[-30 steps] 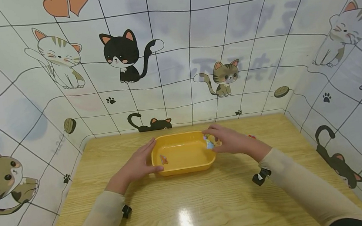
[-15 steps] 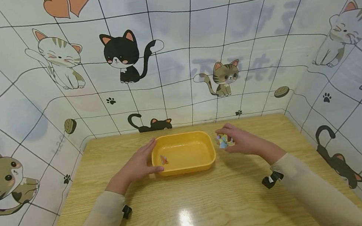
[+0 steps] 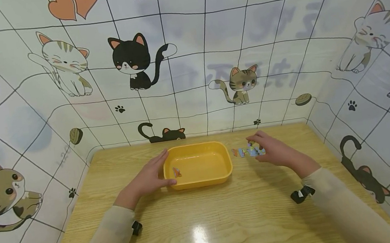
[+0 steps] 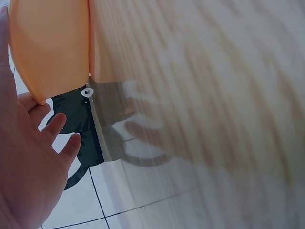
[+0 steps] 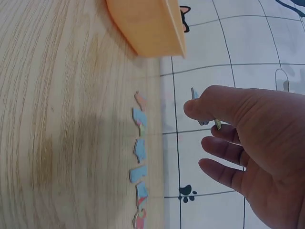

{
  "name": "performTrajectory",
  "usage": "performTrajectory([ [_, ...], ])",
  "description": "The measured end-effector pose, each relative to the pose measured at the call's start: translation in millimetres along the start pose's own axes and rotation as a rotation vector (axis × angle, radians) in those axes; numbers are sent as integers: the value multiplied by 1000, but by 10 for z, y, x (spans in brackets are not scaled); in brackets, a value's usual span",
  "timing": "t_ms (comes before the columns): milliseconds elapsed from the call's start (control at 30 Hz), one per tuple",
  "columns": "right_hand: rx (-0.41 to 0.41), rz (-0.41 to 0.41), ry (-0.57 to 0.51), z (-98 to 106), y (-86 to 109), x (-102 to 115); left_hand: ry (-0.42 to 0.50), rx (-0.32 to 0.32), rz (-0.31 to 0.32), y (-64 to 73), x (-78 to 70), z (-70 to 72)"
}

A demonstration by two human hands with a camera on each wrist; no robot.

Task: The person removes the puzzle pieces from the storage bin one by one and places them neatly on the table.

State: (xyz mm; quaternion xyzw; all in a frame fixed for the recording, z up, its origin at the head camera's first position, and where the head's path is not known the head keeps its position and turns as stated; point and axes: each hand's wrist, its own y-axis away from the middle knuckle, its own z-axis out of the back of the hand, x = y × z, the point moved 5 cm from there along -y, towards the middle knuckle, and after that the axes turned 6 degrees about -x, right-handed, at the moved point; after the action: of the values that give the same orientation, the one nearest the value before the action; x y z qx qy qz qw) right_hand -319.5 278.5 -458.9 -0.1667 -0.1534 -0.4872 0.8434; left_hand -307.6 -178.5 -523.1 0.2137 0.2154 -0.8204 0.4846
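Observation:
In the head view my left hand [image 3: 150, 176] holds the left end of a yellow plastic tray [image 3: 202, 183], thumb at the near rim and fingers at the far side. The left wrist view shows its fingertips by the tray's wall [image 4: 52, 43]. One small orange jigsaw puzzle piece [image 3: 176, 172] lies inside the tray, near the thumb. To the tray's right, my right hand [image 3: 274, 150] pinches a blue puzzle piece [image 5: 195, 93], mostly hidden behind the thumb; a yellowish bit also shows there. Beneath that hand, loose puzzle pieces [image 5: 138, 174] lie in a row on the table.
The light wooden table [image 3: 206, 220] meets a cloth backdrop [image 3: 189, 70] with cat drawings behind and at both sides. A black wrist camera [image 3: 302, 194] hangs under the right sleeve, and another [image 3: 136, 227] is at the left one.
My right hand has moved right, from the tray's right rim to above the table. Puzzle pieces that it covered now show beside the tray. The left hand and the tray have stayed put.

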Motion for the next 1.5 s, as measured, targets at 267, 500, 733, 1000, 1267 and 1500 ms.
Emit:
performTrajectory([
  [267,-16,-16,40,43,98,-154,5,3,-5,9,-9,3],
  [500,-9,-37,27,82,180,-350,-6,0,-5,-6,11,-8],
  [733,-2,-46,41,92,257,-521,-13,-5,0,-20,13,-18],
  [1000,23,-98,100,91,279,-684,-18,-7,-2,-15,16,-15],
  [1267,32,-118,140,54,275,-898,-13,-18,-16,-3,2,-9],
  [1500,23,-143,159,64,311,-1060,6,-42,-43,7,7,-6],
])
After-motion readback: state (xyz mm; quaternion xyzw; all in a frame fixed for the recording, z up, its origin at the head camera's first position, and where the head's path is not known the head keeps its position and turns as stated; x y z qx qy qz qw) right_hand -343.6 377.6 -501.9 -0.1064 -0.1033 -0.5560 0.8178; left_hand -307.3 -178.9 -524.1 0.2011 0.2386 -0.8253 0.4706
